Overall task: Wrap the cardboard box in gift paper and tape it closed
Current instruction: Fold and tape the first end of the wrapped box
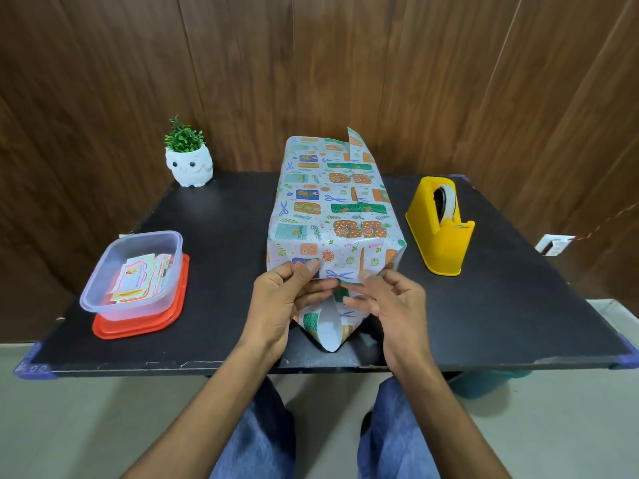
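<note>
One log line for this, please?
step: end fold | left hand: pinches patterned gift paper | right hand: touches it | yellow tape dispenser: untouched

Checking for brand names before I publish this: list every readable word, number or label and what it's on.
Nothing reads for certain.
Paper cards in the clear plastic container: print too small.
Patterned gift paper: tiny printed tags, blurred.
Blue corner guard of the black table: pale scrawl, perhaps "k o o", unclear.
Yellow tape dispenser: no label shows.
</note>
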